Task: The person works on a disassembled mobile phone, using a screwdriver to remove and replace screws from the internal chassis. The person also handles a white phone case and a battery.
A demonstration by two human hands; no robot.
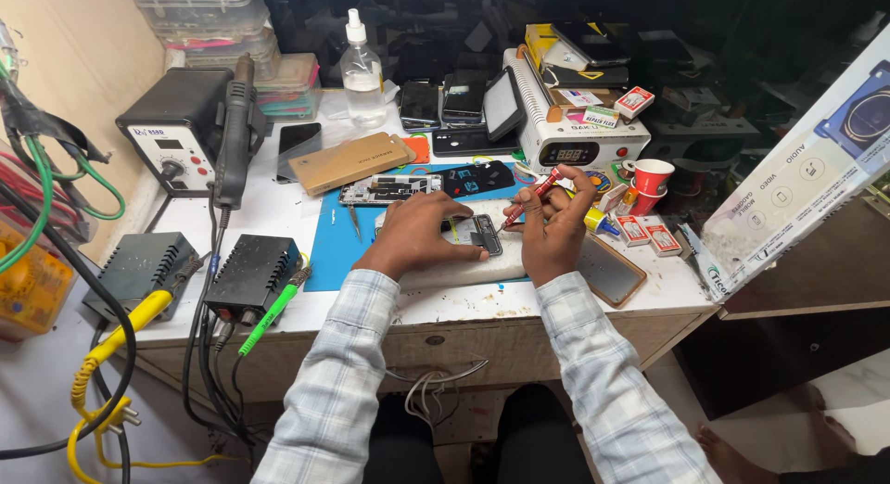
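Left hand pressed flat, pinning the opened phone to the white slab for steadiness. Right hand pinched around a red screwdriver, tip angled down onto the phone just beside the left fingertips.

Black hot-air station parked at the counter's far left corner, handpiece slotted upright on its side. Two black finned boxes along the left front edge, yellow and green plugs dangling off them. Clear spray bottle at the back edge, gold phone cover just in front of it. Red paper cup near the right edge, beside a white machine with a red display. Stacked plastic bins behind the far left corner.
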